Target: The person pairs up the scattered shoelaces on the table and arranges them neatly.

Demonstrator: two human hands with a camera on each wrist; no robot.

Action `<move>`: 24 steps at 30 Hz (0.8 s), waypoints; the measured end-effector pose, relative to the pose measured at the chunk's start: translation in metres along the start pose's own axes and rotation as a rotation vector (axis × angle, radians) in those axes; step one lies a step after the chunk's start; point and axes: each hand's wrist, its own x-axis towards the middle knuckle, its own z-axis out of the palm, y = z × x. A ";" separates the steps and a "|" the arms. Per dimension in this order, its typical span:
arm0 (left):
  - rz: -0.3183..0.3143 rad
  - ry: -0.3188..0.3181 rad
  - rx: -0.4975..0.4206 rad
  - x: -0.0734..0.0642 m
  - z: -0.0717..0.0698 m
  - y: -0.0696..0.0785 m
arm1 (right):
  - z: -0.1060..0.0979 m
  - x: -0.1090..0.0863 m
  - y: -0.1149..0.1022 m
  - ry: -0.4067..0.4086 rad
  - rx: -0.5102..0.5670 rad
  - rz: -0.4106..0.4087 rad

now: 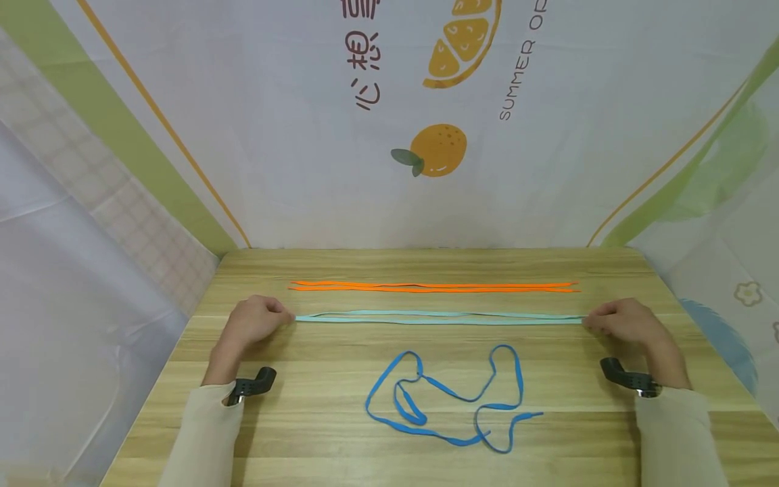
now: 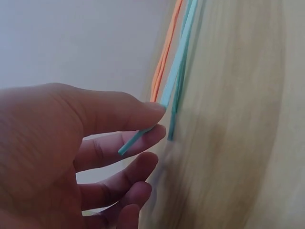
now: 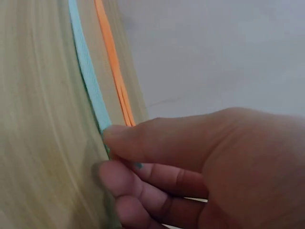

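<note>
A light teal shoelace [image 1: 438,322] runs left to right across the table as two near-parallel strands. My left hand [image 1: 255,319] pinches its left end between thumb and forefinger; in the left wrist view the tip of the teal lace [image 2: 178,62] pokes out below the thumb, and a second strand end hangs beside the fingers. At the opposite end my right hand [image 1: 627,320] pinches the lace, its thumb over the teal strand [image 3: 88,71] in the right wrist view. Behind it lies an orange shoelace [image 1: 426,287], laid out straight in strands.
Nearer the front, a blue shoelace [image 1: 450,443] lies in loose loops on the wooden table [image 1: 328,446]. A white printed cloth [image 1: 304,169] hangs along the table's back edge, with more cloth at both sides. Each wrist wears a black camera mount [image 1: 255,383].
</note>
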 end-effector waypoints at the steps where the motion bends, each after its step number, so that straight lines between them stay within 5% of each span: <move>1: -0.005 0.001 0.002 0.000 0.001 0.000 | 0.001 0.000 0.000 -0.001 0.000 0.002; 24: -0.029 0.022 0.025 0.002 0.006 0.003 | 0.007 0.003 0.000 0.030 -0.016 0.057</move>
